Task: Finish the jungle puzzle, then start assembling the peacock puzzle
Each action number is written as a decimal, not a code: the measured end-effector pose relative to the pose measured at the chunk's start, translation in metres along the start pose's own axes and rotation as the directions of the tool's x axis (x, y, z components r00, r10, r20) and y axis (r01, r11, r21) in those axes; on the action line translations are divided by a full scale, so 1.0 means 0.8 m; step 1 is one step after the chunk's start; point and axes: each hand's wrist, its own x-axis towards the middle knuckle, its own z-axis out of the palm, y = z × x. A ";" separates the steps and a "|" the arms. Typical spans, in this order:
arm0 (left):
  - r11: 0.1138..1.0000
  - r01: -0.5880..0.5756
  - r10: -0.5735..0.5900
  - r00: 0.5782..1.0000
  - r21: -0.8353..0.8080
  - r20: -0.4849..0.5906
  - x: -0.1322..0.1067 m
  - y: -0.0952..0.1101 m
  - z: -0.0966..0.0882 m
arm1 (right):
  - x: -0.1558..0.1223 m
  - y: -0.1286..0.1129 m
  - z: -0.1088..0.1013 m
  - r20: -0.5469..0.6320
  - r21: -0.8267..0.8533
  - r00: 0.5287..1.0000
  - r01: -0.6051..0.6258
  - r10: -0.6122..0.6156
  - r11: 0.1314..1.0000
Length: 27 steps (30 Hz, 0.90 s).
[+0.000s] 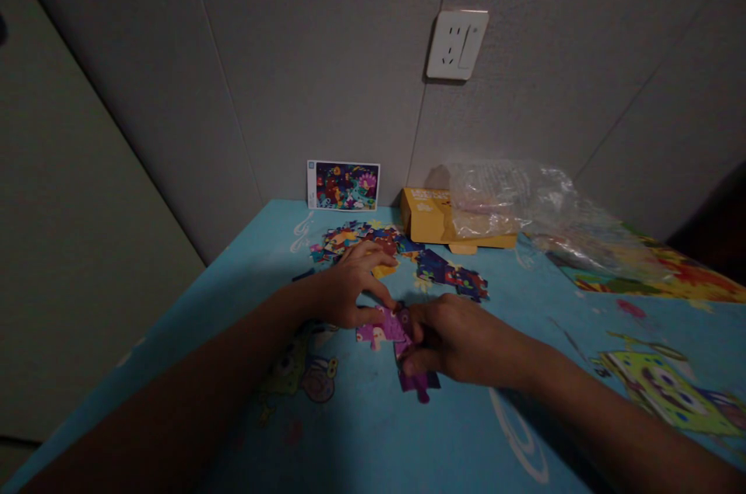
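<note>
A small cluster of joined purple and pink puzzle pieces lies on the blue cartoon-print table. My left hand pinches the cluster's left upper edge with thumb and fingers. My right hand is curled on its right side, thumb and fingers pressed on a purple piece that sticks out below the hand. Behind the hands lie a heap of loose colourful pieces and a joined dark blue section.
A reference picture card leans on the wall at the table's back edge. A yellow puzzle box sits behind the pieces, with a crumpled clear plastic bag over its right side. A wall socket is above.
</note>
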 end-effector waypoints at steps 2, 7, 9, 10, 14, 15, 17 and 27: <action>1.000 -0.001 0.001 1.000 -0.002 -0.004 -0.001 -0.001 0.000 | 0.000 -0.001 0.001 -0.001 0.011 1.000 -0.012 0.012 1.000; 1.000 -0.008 0.008 1.000 -0.017 -0.010 -0.002 -0.002 0.001 | 0.001 -0.003 0.003 -0.012 0.016 1.000 -0.027 0.027 1.000; 1.000 -0.010 0.010 1.000 -0.019 -0.008 -0.001 -0.002 0.001 | 0.001 -0.003 0.004 -0.034 -0.001 0.999 -0.042 0.042 0.999; 1.000 -0.006 0.006 1.000 -0.019 -0.004 -0.001 -0.001 0.001 | 0.002 -0.003 0.004 -0.047 -0.009 0.997 -0.054 0.053 0.999; 1.000 0.014 -0.014 1.000 -0.021 0.012 -0.001 0.000 -0.001 | 0.006 0.002 0.008 -0.106 -0.034 0.993 -0.064 0.060 0.997; 1.000 0.011 -0.011 1.000 -0.022 0.011 -0.001 0.000 -0.001 | 0.007 0.004 0.008 -0.131 -0.042 0.990 -0.062 0.056 0.997; 1.000 0.002 -0.002 1.000 -0.023 0.005 -0.001 -0.001 0.001 | 0.008 0.007 0.005 -0.205 -0.056 0.977 -0.072 0.059 0.996; 1.000 0.000 0.000 1.000 -0.005 0.001 0.000 -0.001 0.000 | -0.003 0.001 -0.010 -0.092 -0.040 0.994 0.053 -0.057 0.998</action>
